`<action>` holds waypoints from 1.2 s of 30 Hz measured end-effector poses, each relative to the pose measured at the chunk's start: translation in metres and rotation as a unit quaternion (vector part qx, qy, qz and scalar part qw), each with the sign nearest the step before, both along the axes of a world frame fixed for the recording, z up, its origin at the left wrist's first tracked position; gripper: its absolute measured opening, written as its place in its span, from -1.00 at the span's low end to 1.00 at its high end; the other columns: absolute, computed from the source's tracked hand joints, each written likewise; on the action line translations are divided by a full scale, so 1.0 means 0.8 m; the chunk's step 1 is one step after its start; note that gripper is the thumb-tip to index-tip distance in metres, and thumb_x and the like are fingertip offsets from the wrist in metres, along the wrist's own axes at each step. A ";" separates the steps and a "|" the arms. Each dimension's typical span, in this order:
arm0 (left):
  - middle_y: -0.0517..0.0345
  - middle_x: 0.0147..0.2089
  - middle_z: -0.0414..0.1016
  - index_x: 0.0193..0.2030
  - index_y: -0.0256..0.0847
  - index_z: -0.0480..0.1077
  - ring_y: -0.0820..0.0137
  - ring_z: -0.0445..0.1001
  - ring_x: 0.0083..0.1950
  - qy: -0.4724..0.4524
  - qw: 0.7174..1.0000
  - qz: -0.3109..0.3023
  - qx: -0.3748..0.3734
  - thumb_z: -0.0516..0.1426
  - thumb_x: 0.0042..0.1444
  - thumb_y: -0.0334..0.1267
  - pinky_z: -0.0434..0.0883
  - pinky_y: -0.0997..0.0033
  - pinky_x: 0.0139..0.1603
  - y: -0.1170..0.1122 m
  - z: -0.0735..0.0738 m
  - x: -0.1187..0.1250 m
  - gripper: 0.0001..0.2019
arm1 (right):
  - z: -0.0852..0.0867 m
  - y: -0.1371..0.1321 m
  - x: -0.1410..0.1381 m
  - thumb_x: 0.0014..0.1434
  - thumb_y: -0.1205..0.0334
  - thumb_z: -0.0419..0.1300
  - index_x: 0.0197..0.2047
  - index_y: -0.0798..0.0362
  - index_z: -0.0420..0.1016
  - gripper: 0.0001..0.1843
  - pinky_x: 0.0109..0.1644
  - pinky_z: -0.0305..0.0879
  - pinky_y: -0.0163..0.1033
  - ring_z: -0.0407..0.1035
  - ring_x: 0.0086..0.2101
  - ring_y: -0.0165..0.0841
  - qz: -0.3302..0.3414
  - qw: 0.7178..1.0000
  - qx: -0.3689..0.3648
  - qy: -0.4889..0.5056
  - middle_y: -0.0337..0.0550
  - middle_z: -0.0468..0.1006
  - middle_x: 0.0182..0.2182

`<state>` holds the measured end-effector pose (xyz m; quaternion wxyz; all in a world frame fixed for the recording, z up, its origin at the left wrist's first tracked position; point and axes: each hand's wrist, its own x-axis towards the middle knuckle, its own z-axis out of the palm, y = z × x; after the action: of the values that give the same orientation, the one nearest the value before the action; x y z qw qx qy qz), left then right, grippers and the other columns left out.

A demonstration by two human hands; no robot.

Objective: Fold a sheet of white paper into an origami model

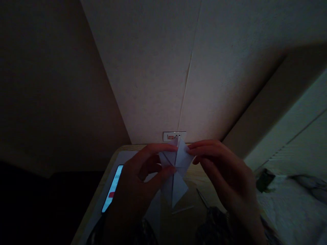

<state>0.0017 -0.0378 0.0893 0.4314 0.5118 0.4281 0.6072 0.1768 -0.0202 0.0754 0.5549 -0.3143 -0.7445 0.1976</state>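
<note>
A folded piece of white paper [181, 185], with pointed flaps and creases meeting near its middle, is held up above a small wooden table. My left hand [145, 173] pinches it from the left, thumb on its front near the centre and index finger along its upper edge. At the paper's right corner, my right hand [224, 173] has its fingertips closed on the edge. Below the paper, a thin white strip [183, 210] lies on the table. A pointed metal tool [202, 198], its lower end lost in shadow, rests near my right wrist.
A lit phone [112, 190] lies on a white sheet [153, 214] at the table's left, partly behind my left hand. The wooden table [189, 224] stands against a wall with a socket plate [168, 136]. Pale fabric [288, 207] is at the right. The room is dim.
</note>
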 end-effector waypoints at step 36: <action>0.35 -0.53 0.56 -0.44 -0.17 0.52 0.52 0.44 -0.49 -0.183 0.973 0.058 -0.131 0.40 -0.16 -0.36 0.37 0.58 -0.48 0.005 -0.009 0.010 -0.84 | 0.006 -0.003 0.013 0.28 0.33 0.22 0.13 0.02 0.34 -0.64 0.13 0.43 -0.19 0.41 0.07 -0.28 0.037 0.960 0.132 -0.245 -0.04 0.50 0.07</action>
<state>0.0093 -0.0336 0.0823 0.5292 0.3056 0.4470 0.6533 0.1872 -0.0227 0.0804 0.3843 -0.2492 -0.8883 0.0345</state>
